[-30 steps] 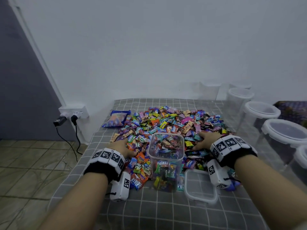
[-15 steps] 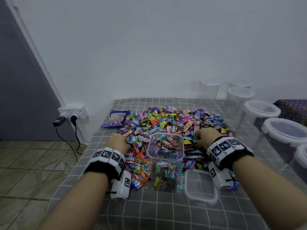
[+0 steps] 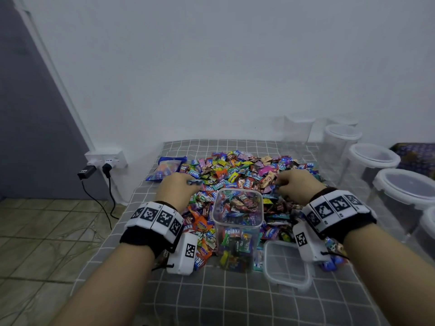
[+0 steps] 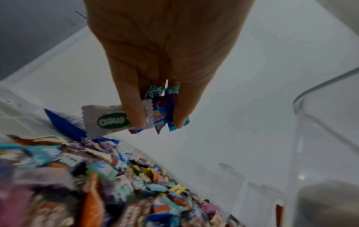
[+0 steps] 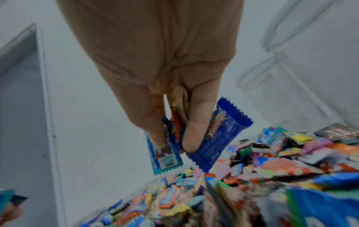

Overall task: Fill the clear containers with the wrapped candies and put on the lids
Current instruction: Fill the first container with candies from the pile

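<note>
A tall clear square container (image 3: 237, 228), partly filled with wrapped candies, stands at the near edge of a big candy pile (image 3: 247, 175). Its clear lid (image 3: 286, 264) lies flat to its right. My left hand (image 3: 179, 188) hovers left of the container rim and grips a bunch of candies (image 4: 155, 110). My right hand (image 3: 295, 187) hovers right of the rim and grips a blue wrapper and other candies (image 5: 196, 138). Both fists are lifted off the pile.
A grey checked cloth (image 3: 235, 297) covers the table. Several empty clear jars with white-rimmed lids (image 3: 374, 156) line the right side. A blue candy bag (image 3: 166, 168) lies at the pile's left. A wall socket with plugs (image 3: 106, 161) sits beyond the left edge.
Both hands lay flat in the pile, then closed round candies and rose, drawing in toward the container rim.
</note>
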The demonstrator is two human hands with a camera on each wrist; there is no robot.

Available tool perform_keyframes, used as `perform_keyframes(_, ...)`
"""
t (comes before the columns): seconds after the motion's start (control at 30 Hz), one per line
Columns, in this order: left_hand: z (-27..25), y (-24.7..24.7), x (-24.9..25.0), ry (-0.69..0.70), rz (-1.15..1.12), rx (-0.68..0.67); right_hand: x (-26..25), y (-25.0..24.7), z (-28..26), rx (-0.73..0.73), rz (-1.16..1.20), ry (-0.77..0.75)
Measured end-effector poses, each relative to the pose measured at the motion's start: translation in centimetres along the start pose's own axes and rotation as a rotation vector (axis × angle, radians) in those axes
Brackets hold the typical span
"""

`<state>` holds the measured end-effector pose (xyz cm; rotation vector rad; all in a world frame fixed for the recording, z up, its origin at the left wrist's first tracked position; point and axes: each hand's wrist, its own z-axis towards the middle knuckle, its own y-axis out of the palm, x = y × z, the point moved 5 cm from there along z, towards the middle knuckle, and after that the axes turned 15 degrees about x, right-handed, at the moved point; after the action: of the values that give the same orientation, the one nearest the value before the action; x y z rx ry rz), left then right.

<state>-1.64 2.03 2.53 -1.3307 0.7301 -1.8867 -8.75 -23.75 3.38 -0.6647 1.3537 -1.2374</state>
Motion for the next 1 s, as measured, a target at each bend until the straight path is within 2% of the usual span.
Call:
perform_keyframes(0.13,-0.1,-0.3,1.1,-0.033,-0.283,0.002,-2.0,-2.0,-0.8,0.1,0.173,-0.056)
perform_keyframes(0.3,-0.9,-1.4,2.7,-0.031,-0.466,-0.024,-5.2,-5.6,-2.6,0.258,0.41,-0.171)
perform_keyframes(0.43,-1.5,-2.3,3.7,-0.015,-0.522,-0.021,-8.0,-6.9,-4.7,0.206,0.6,-0.258)
perform_keyframes(0.53,-1.8,-2.7,4.4,0.007,-0.564,-0.014,-9.3,-6.6,-5.7,0.152,0.648,-0.317)
perform_keyframes(0.77,-2.5,-3.4,5.9,0.027,-0.652,-0.037,-10.0,-3.7,-7.3,0.095,0.541,-0.382)
perform_keyframes(0.9,-2.8,-3.7,6.4,0.015,-0.707,-0.041,-9.7,-2.8,-7.4,0.09,0.473,-0.364)
perform_keyframes(1.0,-2.9,-3.8,6.4,0.005,-0.735,-0.043,-9.6,-3.0,-7.4,0.066,0.519,-0.328)
